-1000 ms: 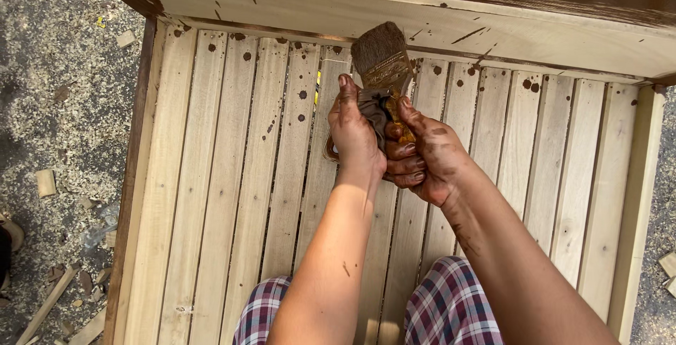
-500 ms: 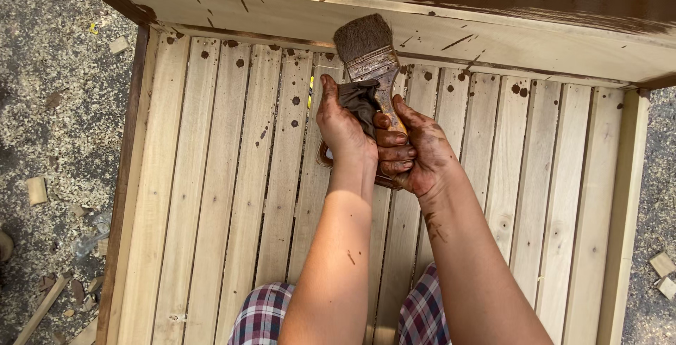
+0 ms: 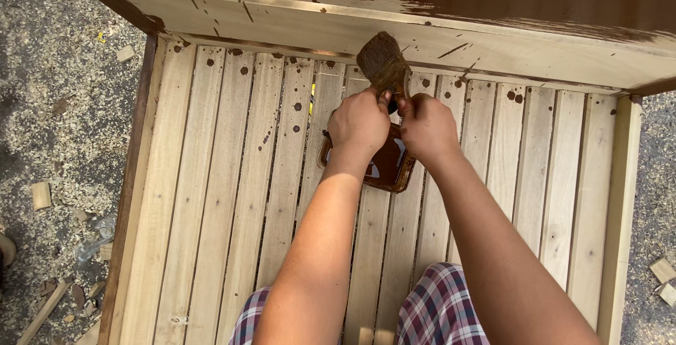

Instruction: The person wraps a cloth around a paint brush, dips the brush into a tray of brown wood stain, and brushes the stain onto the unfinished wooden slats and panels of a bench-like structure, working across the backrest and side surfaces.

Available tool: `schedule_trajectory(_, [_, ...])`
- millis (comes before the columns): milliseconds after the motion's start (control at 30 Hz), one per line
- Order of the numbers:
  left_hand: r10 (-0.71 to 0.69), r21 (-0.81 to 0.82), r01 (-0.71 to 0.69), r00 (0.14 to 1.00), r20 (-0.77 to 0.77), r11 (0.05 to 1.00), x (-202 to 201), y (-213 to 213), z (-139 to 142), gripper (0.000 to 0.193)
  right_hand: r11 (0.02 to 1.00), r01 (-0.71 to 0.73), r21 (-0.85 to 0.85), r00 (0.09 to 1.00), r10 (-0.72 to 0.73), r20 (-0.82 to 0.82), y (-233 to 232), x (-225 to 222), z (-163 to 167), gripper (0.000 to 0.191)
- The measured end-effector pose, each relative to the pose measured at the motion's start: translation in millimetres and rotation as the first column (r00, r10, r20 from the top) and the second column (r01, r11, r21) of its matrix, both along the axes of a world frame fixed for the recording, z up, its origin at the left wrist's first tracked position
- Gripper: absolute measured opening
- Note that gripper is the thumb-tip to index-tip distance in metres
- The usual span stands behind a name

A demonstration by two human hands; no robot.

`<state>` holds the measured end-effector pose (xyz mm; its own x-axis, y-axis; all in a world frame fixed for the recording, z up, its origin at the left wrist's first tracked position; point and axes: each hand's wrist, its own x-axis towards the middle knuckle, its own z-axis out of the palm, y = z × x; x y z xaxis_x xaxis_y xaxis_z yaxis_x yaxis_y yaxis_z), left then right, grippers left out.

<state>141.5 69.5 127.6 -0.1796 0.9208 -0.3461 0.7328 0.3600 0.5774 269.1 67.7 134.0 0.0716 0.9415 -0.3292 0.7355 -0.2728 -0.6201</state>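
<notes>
Two knees in plaid shorts (image 3: 440, 303) nearest, on pale slats (image 3: 211, 197). Left hand (image 3: 359, 125) and right hand (image 3: 426, 128) closed together, pinching brush (image 3: 384, 63) at handle, above stain tray (image 3: 384, 165). Loaded bristles may drip more brown spots onto slats; far board (image 3: 493, 7) half stained.

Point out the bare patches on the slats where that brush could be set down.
Free: the slats between the stained left rail and the left hand, and the slats right of the right hand up to the right rail. Crowded: the middle, where both hands hold the brush above the brown tray.
</notes>
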Motion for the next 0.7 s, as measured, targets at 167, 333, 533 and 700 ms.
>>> schedule_trajectory(167, [-0.039, -0.097, 0.030, 0.995, -0.095, 0.995, 13, 12, 17, 0.036, 0.986, 0.072, -0.151, 0.990, -0.052, 0.134, 9, -12, -10, 0.054])
schedule_trajectory(333, [-0.030, -0.127, 0.011, 0.989, -0.148, 0.992, 18, 6, 28, 0.033, 0.965, 0.051, -0.258, 0.990, -0.015, 0.138, 15, -11, -3, 0.044])
schedule_trajectory(533, [-0.029, -0.098, 0.010, 0.981, -0.191, 0.995, 14, -14, 40, 0.033, 0.966, -0.057, -0.254, 0.983, 0.099, 0.155, 6, -15, -1, 0.034])
schedule_trajectory(700, [-0.068, -0.108, 0.048, 0.979, -0.190, 0.993, -16, -31, 43, 0.034, 0.942, -0.231, -0.244, 0.970, 0.243, 0.022, 13, 3, 11, 0.052])
